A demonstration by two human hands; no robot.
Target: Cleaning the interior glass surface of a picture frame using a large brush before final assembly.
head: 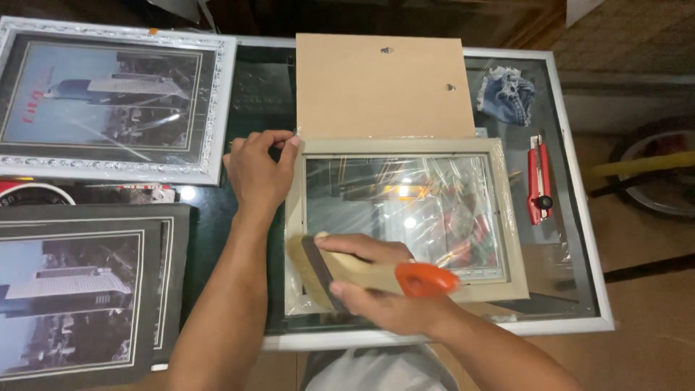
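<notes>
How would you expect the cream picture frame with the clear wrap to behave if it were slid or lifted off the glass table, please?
The cream picture frame looks rigid, so it would probably lift in one piece. Its shiny plastic wrap on the smooth glass table suggests it slides easily; the left hand steadies its corner. The glazed centre is likely fragile.

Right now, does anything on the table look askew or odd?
The cream frame sits slightly crooked on the glass table, with loose plastic wrap bunched at its lower left corner under the brush. Nothing looks broken or spilled.
</notes>
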